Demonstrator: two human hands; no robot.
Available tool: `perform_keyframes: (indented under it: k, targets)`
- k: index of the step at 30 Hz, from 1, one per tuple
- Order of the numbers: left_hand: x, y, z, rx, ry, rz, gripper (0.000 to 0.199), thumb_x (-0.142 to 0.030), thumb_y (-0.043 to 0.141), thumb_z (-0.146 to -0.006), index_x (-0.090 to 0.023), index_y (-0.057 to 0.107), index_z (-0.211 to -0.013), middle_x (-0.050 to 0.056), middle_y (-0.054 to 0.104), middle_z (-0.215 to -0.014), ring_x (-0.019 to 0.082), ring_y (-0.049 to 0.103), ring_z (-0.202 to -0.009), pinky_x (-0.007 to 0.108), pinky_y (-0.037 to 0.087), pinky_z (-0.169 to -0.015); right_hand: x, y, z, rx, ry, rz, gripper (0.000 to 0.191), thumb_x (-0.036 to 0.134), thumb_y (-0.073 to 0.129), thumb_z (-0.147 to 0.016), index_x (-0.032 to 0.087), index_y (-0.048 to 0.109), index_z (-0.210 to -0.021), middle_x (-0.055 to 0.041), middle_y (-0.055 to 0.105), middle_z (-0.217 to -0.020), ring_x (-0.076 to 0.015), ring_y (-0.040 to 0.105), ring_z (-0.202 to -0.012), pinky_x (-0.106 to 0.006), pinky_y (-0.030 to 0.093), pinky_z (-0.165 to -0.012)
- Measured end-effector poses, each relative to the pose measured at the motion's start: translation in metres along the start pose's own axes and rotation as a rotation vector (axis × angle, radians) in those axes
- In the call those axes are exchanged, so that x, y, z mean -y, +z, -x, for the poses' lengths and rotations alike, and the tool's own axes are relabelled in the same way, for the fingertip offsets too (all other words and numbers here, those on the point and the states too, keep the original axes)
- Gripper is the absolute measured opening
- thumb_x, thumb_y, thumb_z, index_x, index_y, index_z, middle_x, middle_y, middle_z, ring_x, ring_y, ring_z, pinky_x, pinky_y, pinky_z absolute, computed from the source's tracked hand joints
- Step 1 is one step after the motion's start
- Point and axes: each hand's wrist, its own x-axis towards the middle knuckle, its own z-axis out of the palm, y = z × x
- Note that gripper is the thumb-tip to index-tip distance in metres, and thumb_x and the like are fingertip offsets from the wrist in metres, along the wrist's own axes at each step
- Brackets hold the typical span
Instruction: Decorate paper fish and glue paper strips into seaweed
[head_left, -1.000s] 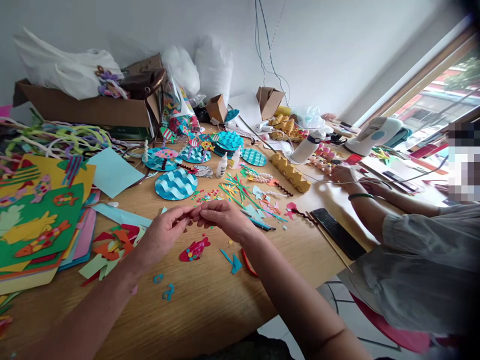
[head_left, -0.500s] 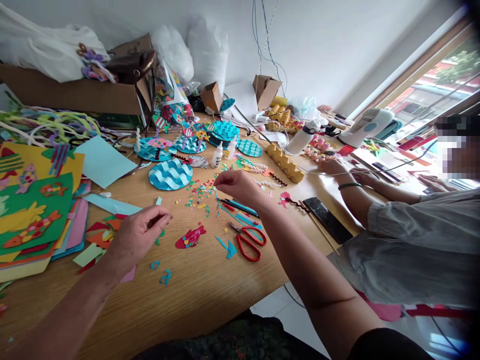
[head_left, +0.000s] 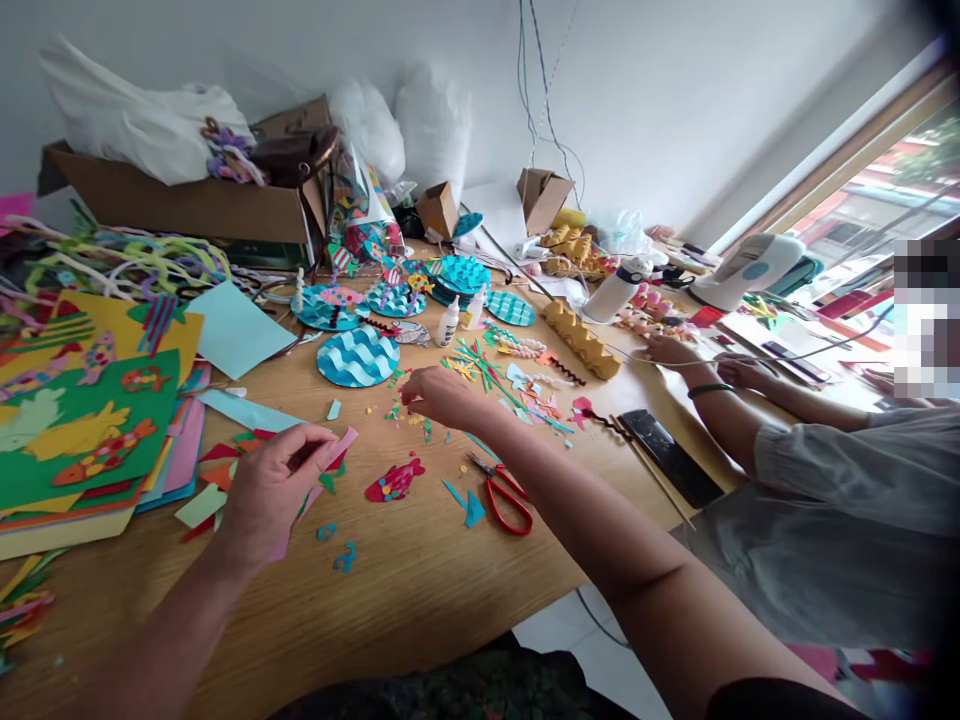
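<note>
A person's left hand (head_left: 281,490) pinches a pink paper slip (head_left: 343,449) between thumb and fingers above a wooden table (head_left: 420,590), while the right hand (head_left: 442,397) reaches over small colored paper scraps (head_left: 395,408), its fingers curled downward; whether they hold anything cannot be told. A red paper fish (head_left: 395,481) dotted with colored circles lies on the tabletop between the two hands, on the near side of the right hand's grip. Red-handled scissors (head_left: 506,497) rest below the right forearm, with blue paper pieces (head_left: 472,508) just beside them, toward the fish. Beyond the right hand's fingertips stand two white glue bottles (head_left: 448,325), near a round blue wavy disc (head_left: 358,357). Past the left hand's grip lies a light blue sheet (head_left: 238,335), beside stacked colored paper. To the right of both grips, a co-worker's hands (head_left: 671,352) work near a dark phone (head_left: 670,458).
</note>
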Motion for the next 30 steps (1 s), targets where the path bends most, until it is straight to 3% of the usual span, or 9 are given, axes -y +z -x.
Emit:
perform_keyframes:
  k: [4,8,13,20,30]
  targets:
    - [0.008,0.006,0.003,-0.047,0.079,-0.027,0.026,-0.044,0.049,-0.075,-0.020,0.056,-0.069,-0.004,0.054,-0.054,0.012,0.051,-0.051,0.019,0.039,-0.045,0.005,0.007,-0.019,0.003,-0.022,-0.004,0.024,0.018,0.051,-0.075,0.020,0.067,-0.092,-0.0042,0.065,-0.099,-0.0157,0.057,-0.089,-0.021,0.037,-0.068]
    - [0.017,0.008,0.003,-0.093,0.202,-0.073,0.023,-0.040,0.047,-0.079,-0.020,0.057,-0.073,-0.004,0.058,-0.058,0.011,0.053,-0.052,0.019,0.042,-0.050,0.009,0.020,-0.034,0.026,-0.006,0.002,0.025,0.021,0.049,-0.078,0.022,0.066,-0.096,-0.0035,0.066,-0.098,-0.0163,0.058,-0.090,-0.021,0.039,-0.068]
    - [0.019,0.013,0.004,-0.082,0.254,-0.136,0.023,-0.037,0.044,-0.081,-0.020,0.057,-0.073,-0.003,0.058,-0.060,0.011,0.052,-0.052,0.020,0.042,-0.052,0.014,0.030,-0.047,0.054,-0.007,0.029,0.025,0.024,0.048,-0.078,0.023,0.065,-0.096,-0.0052,0.067,-0.096,-0.0188,0.060,-0.087,-0.023,0.040,-0.063]
    - [0.027,0.014,0.005,-0.037,0.193,-0.081,0.019,-0.036,0.046,-0.080,-0.020,0.056,-0.077,0.000,0.061,-0.073,0.013,0.056,-0.059,0.022,0.048,-0.055,0.020,0.026,-0.053,0.072,-0.009,0.083,0.026,0.019,0.047,-0.077,0.019,0.066,-0.094,-0.0097,0.066,-0.098,-0.0229,0.060,-0.086,-0.027,0.042,-0.062]
    - [0.037,0.015,0.004,-0.005,0.131,-0.033,0.022,-0.038,0.046,-0.081,-0.019,0.055,-0.076,0.001,0.060,-0.069,0.014,0.057,-0.061,0.023,0.048,-0.058,0.018,0.030,-0.055,0.064,-0.031,0.101,0.026,0.018,0.044,-0.077,0.019,0.066,-0.092,-0.0084,0.066,-0.095,-0.0202,0.060,-0.084,-0.026,0.040,-0.063]
